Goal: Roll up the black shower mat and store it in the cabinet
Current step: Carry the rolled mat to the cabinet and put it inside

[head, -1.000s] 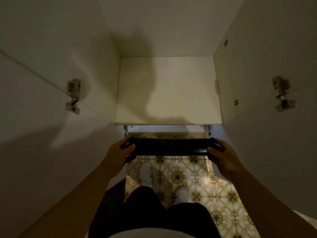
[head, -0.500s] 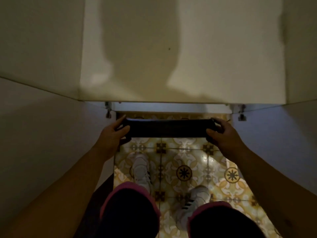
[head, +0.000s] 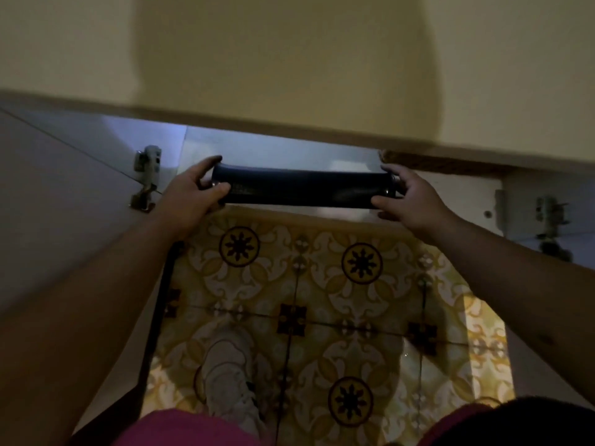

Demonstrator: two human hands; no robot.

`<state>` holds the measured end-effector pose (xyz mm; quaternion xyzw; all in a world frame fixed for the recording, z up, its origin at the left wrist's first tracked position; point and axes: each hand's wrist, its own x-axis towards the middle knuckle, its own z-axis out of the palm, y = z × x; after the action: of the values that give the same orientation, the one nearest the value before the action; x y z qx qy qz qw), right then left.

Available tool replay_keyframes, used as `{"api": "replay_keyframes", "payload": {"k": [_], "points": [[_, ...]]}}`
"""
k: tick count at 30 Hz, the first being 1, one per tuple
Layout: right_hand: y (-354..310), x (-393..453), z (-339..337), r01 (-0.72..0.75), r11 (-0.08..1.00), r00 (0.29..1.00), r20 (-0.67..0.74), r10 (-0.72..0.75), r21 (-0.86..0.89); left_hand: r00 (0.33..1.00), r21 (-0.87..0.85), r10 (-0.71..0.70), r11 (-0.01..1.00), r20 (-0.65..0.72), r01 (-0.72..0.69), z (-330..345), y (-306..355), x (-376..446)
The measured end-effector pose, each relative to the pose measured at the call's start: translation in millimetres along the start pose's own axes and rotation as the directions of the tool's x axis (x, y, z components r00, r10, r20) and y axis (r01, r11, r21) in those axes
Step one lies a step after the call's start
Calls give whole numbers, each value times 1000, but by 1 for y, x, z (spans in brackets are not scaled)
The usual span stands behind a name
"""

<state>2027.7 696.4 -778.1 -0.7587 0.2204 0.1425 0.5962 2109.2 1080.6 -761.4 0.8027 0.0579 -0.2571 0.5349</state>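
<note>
The black shower mat [head: 302,188] is rolled into a tight horizontal tube. My left hand [head: 190,194] grips its left end, thumb under and fingers over. My right hand [head: 409,197] holds the right end the same way. The roll hangs level just below the front edge of the cabinet shelf [head: 289,59], in front of the lower compartment's pale floor [head: 273,149]. Both cabinet doors stand open at the sides.
The left door [head: 48,204] carries a metal hinge [head: 146,181]; another hinge [head: 550,220] sits on the right door. Yellow patterned floor tiles [head: 299,284] lie below, with a white shoe [head: 225,381] and pink-clad knees at the bottom.
The view has dropped lower, so the shelf now fills the top of the frame. Both hands have carried the roll forward to the opening under the shelf edge.
</note>
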Motion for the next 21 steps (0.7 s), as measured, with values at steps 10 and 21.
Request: {"api": "replay_keyframes", "payload": {"k": [10,21], "points": [[-2,35,19,218,846,967,-12,-256,-486,980,88,195,978,-48,-191,-6,-30,26],[30,-5,62,124,678,861,-260,-436,-724,959,36,285,958,2,-285,1,-51,19]]}}
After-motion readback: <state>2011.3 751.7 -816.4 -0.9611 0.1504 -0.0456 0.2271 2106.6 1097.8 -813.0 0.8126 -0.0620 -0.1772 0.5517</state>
